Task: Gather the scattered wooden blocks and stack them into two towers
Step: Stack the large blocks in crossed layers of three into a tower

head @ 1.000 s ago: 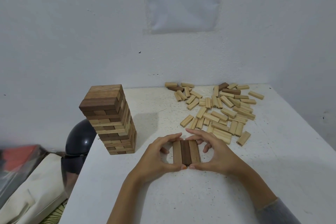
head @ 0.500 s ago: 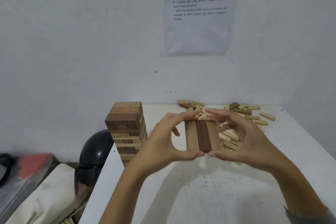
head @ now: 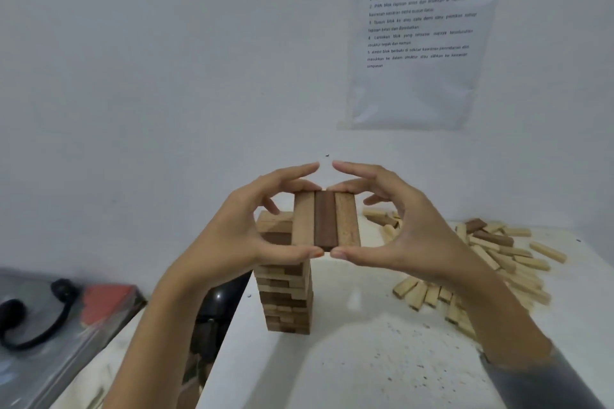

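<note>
A row of three blocks (head: 326, 220), two pale with a dark one between, hangs in the air above the white table (head: 358, 362). My left hand (head: 242, 236) and my right hand (head: 408, 229) pinch it together, thumbs at its near end and fingers at its far end. The row sits just above and slightly right of the top of a tall tower of mixed brown and pale blocks (head: 285, 295), whose upper part is partly hidden by my left hand. Several loose pale and dark blocks (head: 498, 256) lie scattered on the table's right side.
A printed sheet (head: 418, 36) is taped on the white wall behind. Left of the table, lower down, sit a dark rounded object (head: 219, 305), a grey case with a red patch (head: 99, 302) and a black cable (head: 33, 325). The table's left edge runs close to the tower.
Both hands lifted the three-block row off the table and carried it up and left, from in front of me to just above the tower. The camera tilted upward.
</note>
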{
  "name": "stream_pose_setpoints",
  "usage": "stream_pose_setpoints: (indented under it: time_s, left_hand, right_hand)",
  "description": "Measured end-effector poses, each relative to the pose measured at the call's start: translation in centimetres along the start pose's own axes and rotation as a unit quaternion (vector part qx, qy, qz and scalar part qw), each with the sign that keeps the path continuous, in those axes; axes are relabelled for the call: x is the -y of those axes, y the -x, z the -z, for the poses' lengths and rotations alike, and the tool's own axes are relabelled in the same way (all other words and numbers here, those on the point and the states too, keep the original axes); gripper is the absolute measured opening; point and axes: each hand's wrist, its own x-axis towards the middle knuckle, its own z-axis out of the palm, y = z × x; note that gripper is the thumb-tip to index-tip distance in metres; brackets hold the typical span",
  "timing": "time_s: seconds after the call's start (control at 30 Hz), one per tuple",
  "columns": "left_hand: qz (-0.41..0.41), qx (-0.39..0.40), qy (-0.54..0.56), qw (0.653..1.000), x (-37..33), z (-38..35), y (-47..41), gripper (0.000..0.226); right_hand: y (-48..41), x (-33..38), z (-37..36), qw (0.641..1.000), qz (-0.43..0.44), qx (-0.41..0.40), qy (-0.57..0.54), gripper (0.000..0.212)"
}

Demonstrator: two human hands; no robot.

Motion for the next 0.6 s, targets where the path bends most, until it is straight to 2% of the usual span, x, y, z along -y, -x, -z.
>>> stream_pose_setpoints:
  time_s: [0.3, 0.6]
  left_hand:
    - [0.092, 0.034, -0.002, 0.995, 4.6, 3.6, 1.2, 0.084]
    - [0.122, 0.066, 0.014, 0.990, 6.7, 3.9, 0.6, 0.085]
  right_hand:
    - [-3.4, -0.2, -5.3, 0.998, -0.056, 0.027, 0.001, 0.083]
    - [-4.2, -0.7, -6.6, 0.995, -0.099, 0.029, 0.014, 0.081]
